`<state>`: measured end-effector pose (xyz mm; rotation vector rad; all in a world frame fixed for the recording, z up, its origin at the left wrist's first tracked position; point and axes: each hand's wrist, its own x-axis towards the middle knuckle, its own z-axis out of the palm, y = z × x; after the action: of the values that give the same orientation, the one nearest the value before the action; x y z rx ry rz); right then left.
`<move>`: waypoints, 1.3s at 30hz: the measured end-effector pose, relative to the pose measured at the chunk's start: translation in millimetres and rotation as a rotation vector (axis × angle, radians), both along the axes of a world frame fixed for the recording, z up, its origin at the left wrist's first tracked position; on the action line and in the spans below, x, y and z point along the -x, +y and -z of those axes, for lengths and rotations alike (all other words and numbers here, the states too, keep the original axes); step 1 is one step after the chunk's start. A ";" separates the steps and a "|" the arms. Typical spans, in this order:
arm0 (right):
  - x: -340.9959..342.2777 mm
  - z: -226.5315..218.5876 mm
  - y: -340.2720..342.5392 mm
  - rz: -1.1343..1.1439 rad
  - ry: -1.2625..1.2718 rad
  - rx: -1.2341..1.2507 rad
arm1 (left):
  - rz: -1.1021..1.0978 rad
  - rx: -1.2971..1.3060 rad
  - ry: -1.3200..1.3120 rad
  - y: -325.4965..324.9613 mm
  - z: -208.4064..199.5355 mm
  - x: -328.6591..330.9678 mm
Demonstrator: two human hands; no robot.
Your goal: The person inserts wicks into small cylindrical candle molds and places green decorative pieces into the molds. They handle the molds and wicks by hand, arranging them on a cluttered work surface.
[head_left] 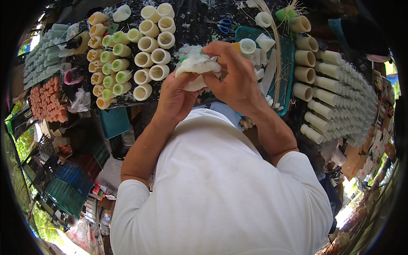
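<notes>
Between my two hands, in front of my chest, is a white wax-like lump [198,67] with a rounded, uneven edge and pale green crumbs on top. My left hand [174,98] grips its left side, thumb on the near face. On the other side my right hand [236,73] is closed on it, with the thumb at the near edge and the index finger bent over the top. The underside of the lump and some fingertips are hidden. Just left of it stand rows of cream hollow wax cylinders [148,44].
Pale green cylinders [122,77] and orange-yellow ones [97,55] fill the left. A teal tray [288,55] with white pieces and long wicks lies right. Beyond it are beige cylinders [304,75] and many white candles [319,109]. Blue-handled scissors [223,28] lie at the back.
</notes>
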<state>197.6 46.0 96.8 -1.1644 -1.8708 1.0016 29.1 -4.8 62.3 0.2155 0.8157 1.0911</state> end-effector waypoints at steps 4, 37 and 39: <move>1.4 -2.5 12.1 -0.050 -0.082 0.181 | -0.042 0.059 -0.075 -0.5 0.1 -2.7; -2.0 10.9 8.0 -0.165 -0.069 -0.215 | -0.226 0.104 -0.148 -0.6 4.3 -10.8; 0.8 10.0 7.0 -0.155 -0.089 -0.186 | -0.253 0.146 -0.125 -0.2 3.1 -10.9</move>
<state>196.9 53.0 86.8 -0.9814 -2.1021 0.8481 39.9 -5.0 59.2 -0.0806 0.8209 1.2626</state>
